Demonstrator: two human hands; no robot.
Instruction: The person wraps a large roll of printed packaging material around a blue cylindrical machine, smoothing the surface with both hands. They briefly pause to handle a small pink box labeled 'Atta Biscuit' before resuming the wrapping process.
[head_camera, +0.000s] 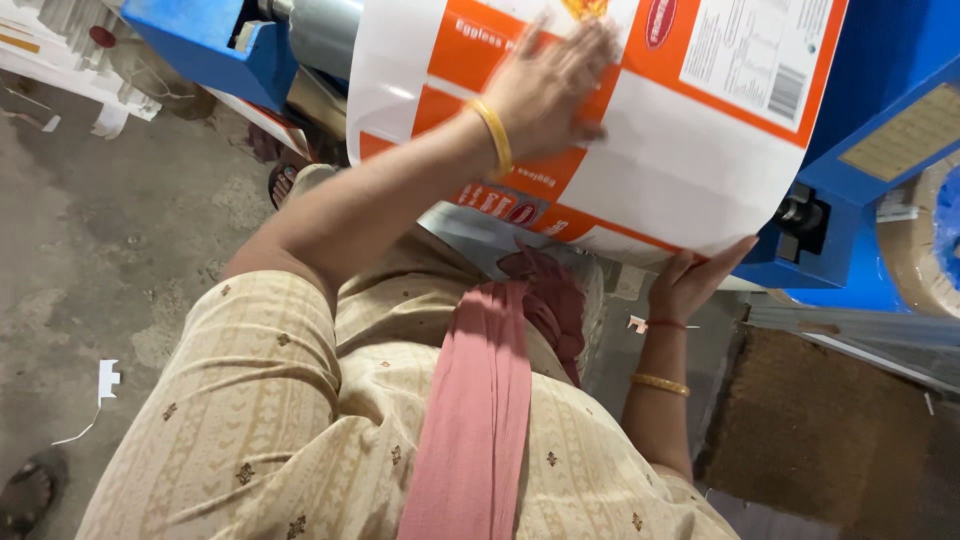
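A big roll of printed packaging film (680, 170), white with orange bands, sits on a blue machine in front of me. My left hand (550, 85) lies flat on the roll's upper face, fingers spread, a yellow bangle on the wrist. My right hand (695, 280) reaches up from below, its open palm and fingertips against the roll's lower edge. Neither hand closes around anything. A loose flap of film (480, 230) hangs under the roll, above my beige garment and pink scarf.
The blue machine frame (880, 120) surrounds the roll, with a metal roller (320, 30) at the top left. A brown cardboard reel (925, 250) stands at the right. Below lie a brown mat (830, 420), concrete floor with paper scraps (105, 380), and someone's sandalled foot (30, 490).
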